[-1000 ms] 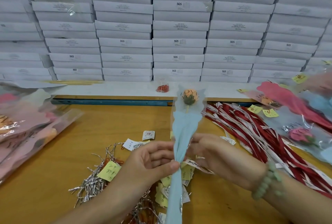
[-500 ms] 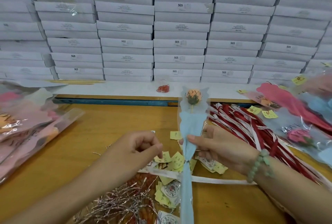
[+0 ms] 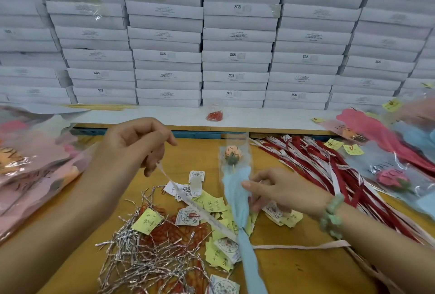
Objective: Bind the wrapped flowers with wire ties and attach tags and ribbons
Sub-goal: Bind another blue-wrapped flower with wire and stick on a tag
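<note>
From the head camera we look down on a wooden table [image 3: 70, 242]. At lower centre of the frame the flower [image 3: 233, 152], an orange bud in a clear and pale blue wrap [image 3: 235, 190], stands tilted over the table. Our right hand [image 3: 280, 192], right of centre, has its grip closed on the wrap just below the bud, thumb in front and fingers behind. Our left hand [image 3: 131, 145], left of centre, is raised higher, its grip pinched shut on one end of a white ribbon [image 3: 200, 211]. The ribbon runs down and right to the neck of the wrap, where a wire tie [image 3: 242, 229] circles it; the other end trails right across the table. Beneath, at lower centre, lie yellow and white tags [image 3: 211, 204] and a heap of silver ties [image 3: 141, 263] over red clips. Red and white ribbons [image 3: 329, 171] spread at right, with wrapped flowers [image 3: 388, 171] beyond them and more [image 3: 35, 171] at far left. White boxes [image 3: 235, 34] stacked in rows fill the top of the frame.
</note>
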A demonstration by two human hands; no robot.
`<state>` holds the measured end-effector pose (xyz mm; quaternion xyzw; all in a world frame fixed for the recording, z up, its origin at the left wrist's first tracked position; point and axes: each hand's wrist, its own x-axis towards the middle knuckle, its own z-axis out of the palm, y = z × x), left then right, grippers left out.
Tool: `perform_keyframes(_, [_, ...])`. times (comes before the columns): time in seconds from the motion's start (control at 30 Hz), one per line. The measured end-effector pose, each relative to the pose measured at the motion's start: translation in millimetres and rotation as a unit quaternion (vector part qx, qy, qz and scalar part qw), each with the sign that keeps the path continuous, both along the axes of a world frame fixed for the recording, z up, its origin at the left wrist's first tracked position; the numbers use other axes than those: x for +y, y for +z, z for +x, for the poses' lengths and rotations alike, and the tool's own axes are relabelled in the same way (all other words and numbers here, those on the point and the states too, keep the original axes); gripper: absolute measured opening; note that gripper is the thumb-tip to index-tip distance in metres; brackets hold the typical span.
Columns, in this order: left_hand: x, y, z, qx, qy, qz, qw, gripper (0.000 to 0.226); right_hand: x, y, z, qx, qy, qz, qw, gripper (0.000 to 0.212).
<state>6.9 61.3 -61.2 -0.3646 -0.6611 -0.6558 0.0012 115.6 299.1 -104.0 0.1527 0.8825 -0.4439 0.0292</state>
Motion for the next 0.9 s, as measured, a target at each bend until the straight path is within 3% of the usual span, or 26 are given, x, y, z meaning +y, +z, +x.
perform_keyframes(0.07, [1, -2, 0, -0.007, -0.008, 0.022, 1.0, 0.024, 4, 8, 11, 0.025, 0.012, 0.118, 0.993, 0.034])
perform_keyframes(0.17, [2, -1, 1, -0.007, -0.017, 0.066, 0.998, 0.012, 9, 20, 41, -0.003, 0.067, 0.323, 0.944, 0.025])
perform_keyframes(0.23, [1, -1, -1, -0.01, -0.015, 0.114, 0.993, 0.019, 10, 22, 63, -0.064, 0.116, 0.368, 0.92, 0.025])
perform_keyframes(0.33, [-2, -1, -8, -0.002, 0.003, 0.17, 0.986, 0.026, 6, 15, 85, -0.105, 0.134, 0.39, 0.905, 0.025])
perform_keyframes(0.5, [-3, 0, -11, 0.006, 0.034, 0.226, 0.974, 0.027, -1, 3, 93, -0.053, 0.131, 0.432, 0.891, 0.011])
perform_keyframes(0.63, [-1, 2, -2, 0.051, 0.023, 0.208, 0.977, 0.031, 4, 11, 94, -0.051, 0.111, 0.404, 0.907, 0.018])
perform_keyframes(0.73, [0, 5, 8, 0.107, -0.024, 0.176, 0.978, 0.027, 8, 20, 95, -0.035, 0.104, 0.354, 0.929, 0.005])
perform_keyframes(0.83, [-2, 9, 11, 0.151, -0.047, 0.167, 0.973, 0.024, 11, 31, 95, 0.002, 0.119, 0.319, 0.94, 0.017])
perform_keyframes(0.9, [-8, 8, 2, 0.16, -0.013, 0.176, 0.971, 0.022, 16, 36, 95, 0.034, 0.122, 0.303, 0.945, 0.027])
